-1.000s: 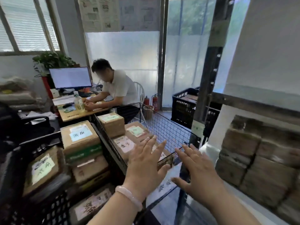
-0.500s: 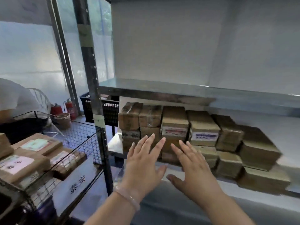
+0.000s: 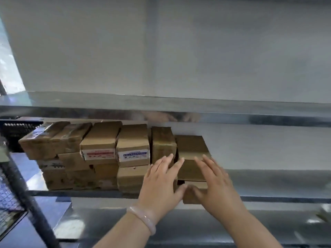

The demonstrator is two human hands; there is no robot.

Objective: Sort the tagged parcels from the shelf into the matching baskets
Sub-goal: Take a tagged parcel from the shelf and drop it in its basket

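Brown cardboard parcels are stacked on the metal shelf (image 3: 268,183), filling its left half. One has a red-printed tag (image 3: 100,153), its neighbour a blue-printed tag (image 3: 134,155). The rightmost parcel (image 3: 190,149) sits on top of a lower one. My left hand (image 3: 161,183), with a pale bracelet on the wrist, is spread flat against the front left of that rightmost stack. My right hand (image 3: 213,183) is spread against its front right. Both hands have fingers apart and hold nothing. No sorting basket interior is in view.
An upper metal shelf (image 3: 179,111) hangs just above the parcels. A black shelf post (image 3: 23,192) and wire mesh (image 3: 7,197) stand at the left. A black plastic crate (image 3: 16,129) shows behind the shelf's left end. The shelf's right half carries nothing.
My view swung from the baskets rightward onto the shelf. Both hands moved forward and right, from the air in front of the parcels to the rightmost stack.
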